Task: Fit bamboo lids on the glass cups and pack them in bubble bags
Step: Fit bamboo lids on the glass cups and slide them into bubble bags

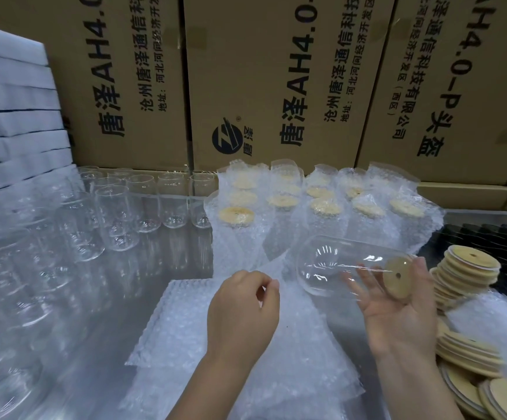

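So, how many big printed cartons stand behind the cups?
3 printed cartons, side by side: one at the left, one in the middle, one at the right. Others may be hidden outside the frame.

Clear glass cup [346, 268] gleaming smooth, glossy. Pale bamboo lid [397, 275] looking matt, fine-grained wood. Plastic bubble bags [215, 328] showing translucent, dimpled. Brown cardboard boxes [276, 86] appearing matt, printed. Metal-looking tabletop [170, 253] reflecting glossily. White foam sheets [12, 116] looking soft-matt.

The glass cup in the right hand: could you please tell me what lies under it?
The right hand supports the glass cup from below, its fingers showing through the glass. Beneath lie bubble bags. The table under those bags is covered.
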